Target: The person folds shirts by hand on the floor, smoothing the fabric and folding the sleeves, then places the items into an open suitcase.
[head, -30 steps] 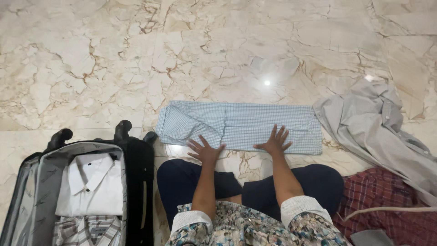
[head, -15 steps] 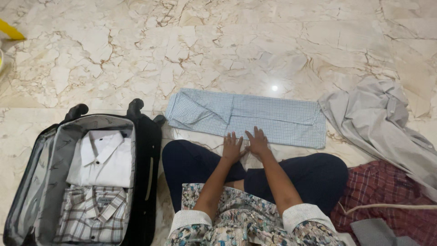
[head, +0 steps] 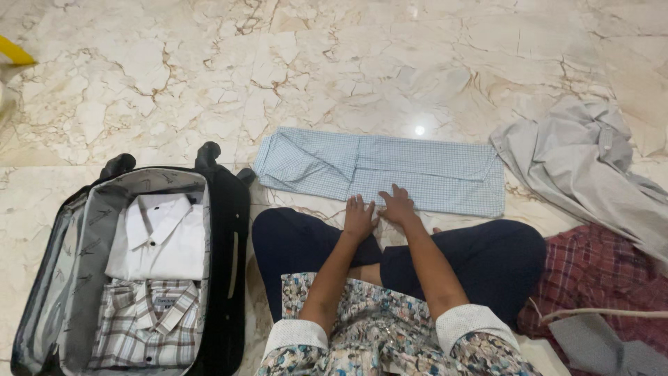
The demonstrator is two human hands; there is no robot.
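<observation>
A light blue checked shirt (head: pixel 417 170), folded into a long strip, lies flat on the marble floor in front of my crossed legs. My left hand (head: pixel 360 217) and my right hand (head: pixel 398 206) rest side by side at the middle of its near edge, fingers spread flat on the cloth. Neither hand grips anything.
An open black suitcase (head: pixel 223 237) stands at my left with a folded white shirt (head: pixel 163 240) and a folded plaid shirt (head: pixel 142 324) inside. A crumpled grey shirt (head: pixel 584 167) and a red plaid garment (head: pixel 605 278) lie at the right. A yellow object (head: pixel 14 50) shows at far left.
My hands, spread wide apart on the shirt's near edge a second ago, have come together at its middle. The camera view has shifted slightly.
</observation>
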